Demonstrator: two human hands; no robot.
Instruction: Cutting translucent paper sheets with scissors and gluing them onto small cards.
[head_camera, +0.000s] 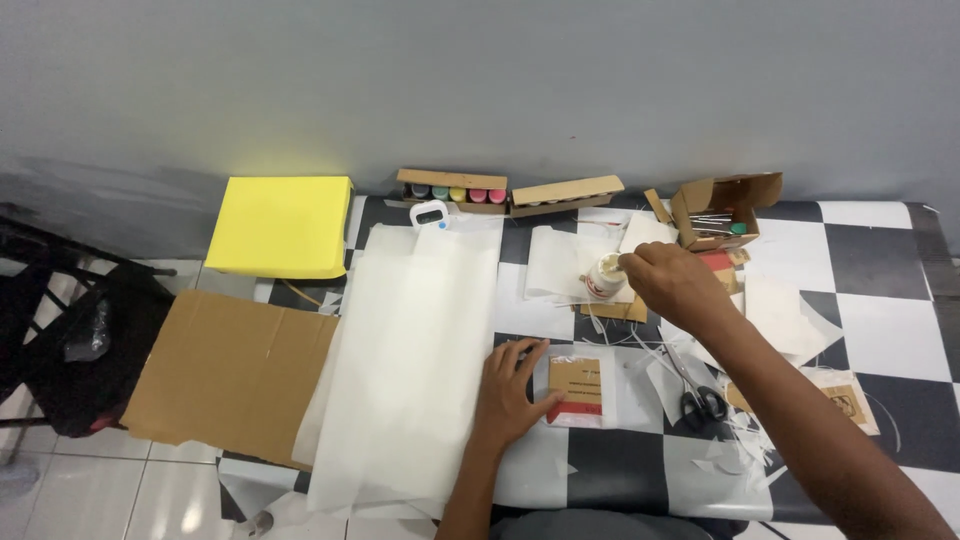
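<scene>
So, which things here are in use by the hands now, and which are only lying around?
In use:
- small white jar, at right hand
- clear packet with brown card, under left hand

Lying about:
- scissors
- yellow box
- flat cardboard
- white timer

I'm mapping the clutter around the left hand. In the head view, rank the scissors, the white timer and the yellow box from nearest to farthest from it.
From the left hand:
1. Scissors, to its right, under the other forearm.
2. White timer, beyond it near the wall, slightly left.
3. Yellow box, farthest, at the back left off the checkered table's edge.
</scene>
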